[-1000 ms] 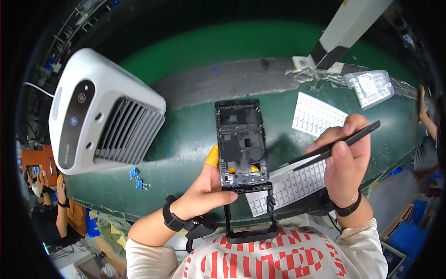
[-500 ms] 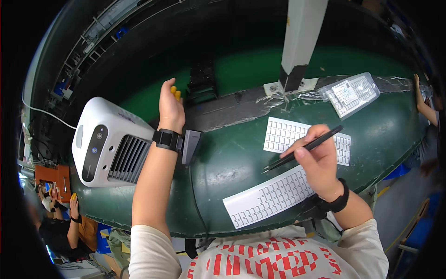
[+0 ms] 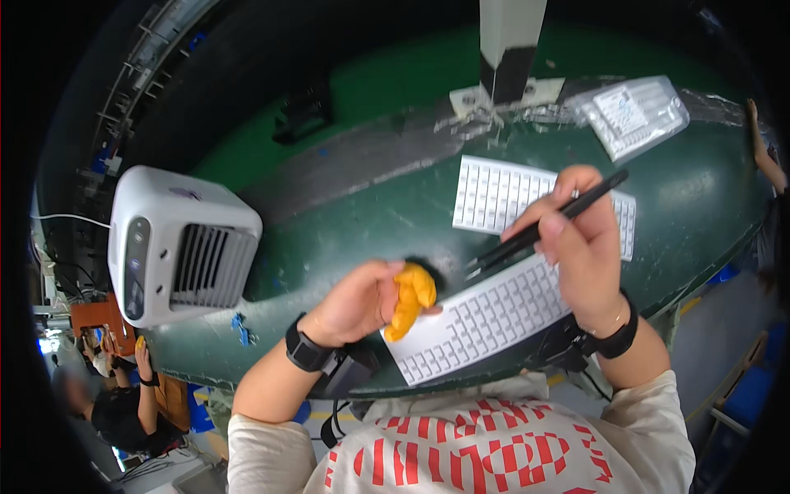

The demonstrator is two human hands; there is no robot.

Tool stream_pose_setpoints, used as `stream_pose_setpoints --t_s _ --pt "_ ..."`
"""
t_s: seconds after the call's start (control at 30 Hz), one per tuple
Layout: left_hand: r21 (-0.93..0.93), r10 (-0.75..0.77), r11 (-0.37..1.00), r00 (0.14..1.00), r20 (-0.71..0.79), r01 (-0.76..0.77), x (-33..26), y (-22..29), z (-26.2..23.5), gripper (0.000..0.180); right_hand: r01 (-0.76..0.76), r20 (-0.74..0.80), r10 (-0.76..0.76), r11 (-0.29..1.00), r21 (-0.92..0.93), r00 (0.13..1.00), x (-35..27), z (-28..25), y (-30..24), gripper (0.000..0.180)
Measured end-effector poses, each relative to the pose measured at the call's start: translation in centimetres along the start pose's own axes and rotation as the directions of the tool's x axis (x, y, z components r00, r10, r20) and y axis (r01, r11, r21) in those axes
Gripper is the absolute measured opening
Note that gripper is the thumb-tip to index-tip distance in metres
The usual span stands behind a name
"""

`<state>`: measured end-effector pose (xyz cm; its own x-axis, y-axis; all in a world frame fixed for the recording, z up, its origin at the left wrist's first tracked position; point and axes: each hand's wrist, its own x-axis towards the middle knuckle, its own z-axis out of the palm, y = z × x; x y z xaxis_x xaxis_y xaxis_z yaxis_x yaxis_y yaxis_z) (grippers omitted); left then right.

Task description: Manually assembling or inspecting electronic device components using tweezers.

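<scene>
My left hand [image 3: 362,303] hovers over the near edge of the green table [image 3: 346,239], its fingers in yellow finger cots [image 3: 411,298] bunched together with nothing visible in them. They hang above the left end of a white sheet of small labels [image 3: 485,323]. My right hand [image 3: 580,247] grips black tweezers [image 3: 543,229], whose tips point left and down toward the yellow fingertips, just above the sheet. Both wrists wear a black strap.
A second label sheet [image 3: 494,193] lies farther back. A clear bag of parts [image 3: 642,115] sits at the back right beside a white post [image 3: 510,41]. A white desk fan [image 3: 177,243] stands at the left. Other people [image 3: 123,403] work at lower left.
One second ago my left hand held a dark phone frame; it then reached to the far side of the table and has come back without it. The right hand kept the tweezers.
</scene>
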<state>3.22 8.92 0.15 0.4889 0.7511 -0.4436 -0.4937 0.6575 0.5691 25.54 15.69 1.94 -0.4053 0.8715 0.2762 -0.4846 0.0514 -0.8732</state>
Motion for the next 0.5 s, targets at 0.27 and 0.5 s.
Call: stream_pose_setpoints --t_s 0.27,0.5 --pt "-0.021 0.369 0.929 0.928 0.046 -0.369 1.6 0.3 -1.2 0.055 -0.128 -0.086 0.103 0.916 -0.38 0.991 0.8 -0.1 1.9 0.021" --pt "-0.242 0.289 0.941 0.932 0.217 -0.235 2.2 0.1 -4.5 0.059 -0.123 0.07 0.141 0.967 -0.221 0.988 0.7 -3.1 2.8 0.032"
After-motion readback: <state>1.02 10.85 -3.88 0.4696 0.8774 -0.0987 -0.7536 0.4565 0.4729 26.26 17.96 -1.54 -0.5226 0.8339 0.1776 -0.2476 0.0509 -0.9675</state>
